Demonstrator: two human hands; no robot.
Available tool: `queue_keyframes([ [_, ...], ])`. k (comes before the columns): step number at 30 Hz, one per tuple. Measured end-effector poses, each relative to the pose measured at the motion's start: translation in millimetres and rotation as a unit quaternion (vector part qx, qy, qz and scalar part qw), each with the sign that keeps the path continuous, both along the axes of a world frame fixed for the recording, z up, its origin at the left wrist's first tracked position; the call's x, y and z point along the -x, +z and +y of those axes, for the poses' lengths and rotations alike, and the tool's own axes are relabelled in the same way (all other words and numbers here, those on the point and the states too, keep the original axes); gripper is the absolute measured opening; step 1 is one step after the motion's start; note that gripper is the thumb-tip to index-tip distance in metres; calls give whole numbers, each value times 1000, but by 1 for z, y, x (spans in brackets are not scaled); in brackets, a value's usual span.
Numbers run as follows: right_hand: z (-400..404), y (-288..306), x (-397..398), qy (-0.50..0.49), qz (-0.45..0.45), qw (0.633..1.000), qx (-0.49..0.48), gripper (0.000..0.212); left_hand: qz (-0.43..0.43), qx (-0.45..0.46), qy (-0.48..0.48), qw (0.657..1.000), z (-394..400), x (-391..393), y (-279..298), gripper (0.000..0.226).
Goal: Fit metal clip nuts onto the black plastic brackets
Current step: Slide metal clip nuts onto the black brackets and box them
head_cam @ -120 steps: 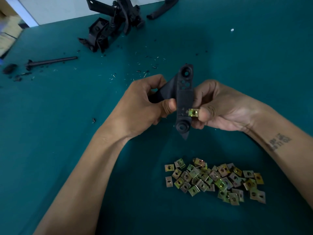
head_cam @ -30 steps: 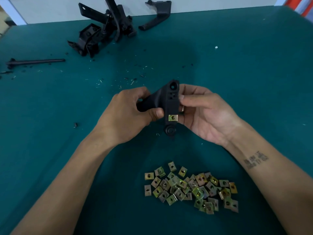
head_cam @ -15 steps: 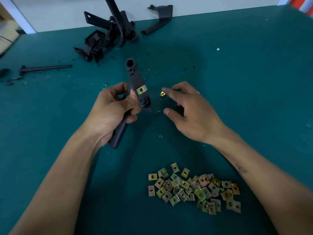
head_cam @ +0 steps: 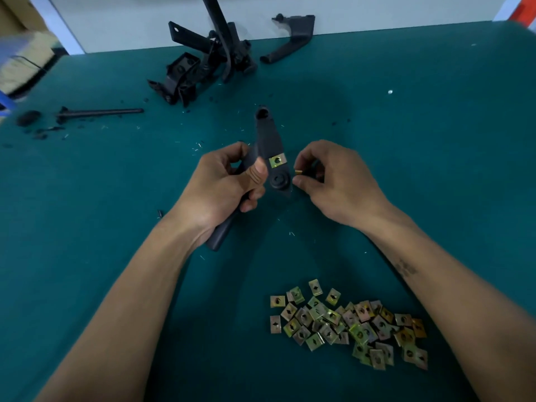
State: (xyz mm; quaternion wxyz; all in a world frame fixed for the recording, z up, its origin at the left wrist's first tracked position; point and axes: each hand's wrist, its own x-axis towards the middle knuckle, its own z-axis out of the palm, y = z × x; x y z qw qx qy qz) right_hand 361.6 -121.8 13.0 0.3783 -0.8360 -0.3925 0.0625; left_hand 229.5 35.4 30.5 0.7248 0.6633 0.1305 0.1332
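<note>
My left hand grips a long black plastic bracket by its lower arm, thumb pressed on its face. One brass-coloured clip nut sits clipped on the bracket just above its round boss. My right hand is just right of the bracket and pinches a second small clip nut between thumb and fingers, close to the bracket's edge but apart from it. A heap of several loose clip nuts lies on the green table near me, right of centre.
A pile of black brackets lies at the table's far edge, with a single bracket to its right. A black rod and a dark cap lie at far left. Small plastic shavings are scattered across the middle.
My right hand has drawn in toward the bracket, its fingers now curled round the small clip nut. The left hand keeps the bracket tilted with the fitted nut facing up.
</note>
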Motion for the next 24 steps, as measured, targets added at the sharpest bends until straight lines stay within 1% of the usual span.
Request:
queue_keyframes([
  [2,-3,2,2,12,13,1000,-18,17,0,-7,-4,1000,1,-1,-2,23],
  [4,-4,4,4,10,49,996,-68,19,1,-15,-6,1000,2,-2,-3,24],
  [6,-6,6,5,8,132,980,-146,22,5,-34,-13,999,1,-1,-4,22],
  [7,-8,8,4,15,200,960,-195,23,7,-52,-17,998,0,-1,-4,21],
  [8,-11,11,4,27,283,926,-247,23,9,-77,-19,997,-1,0,-4,23],
  [10,-14,15,4,55,433,839,-324,24,12,-136,-20,990,-5,1,-4,32],
  [11,-15,17,5,64,480,805,-343,23,14,-162,-19,986,-7,0,-4,34],
  [12,-15,18,7,71,511,779,-357,20,22,-186,-17,982,-9,0,-4,34],
  [14,-14,20,12,86,545,745,-374,10,48,-224,-9,973,-13,0,-3,30],
  [15,-13,21,15,91,555,737,-376,11,55,-239,-7,969,-14,0,-2,28],
  [18,-13,22,22,93,561,734,-370,13,57,-261,-11,964,-15,1,-1,26],
  [22,-18,26,19,78,577,712,-391,10,55,-235,-8,971,-14,2,2,31],
  [24,-23,31,13,88,572,717,-389,10,56,-224,-4,973,-14,2,2,30],
])
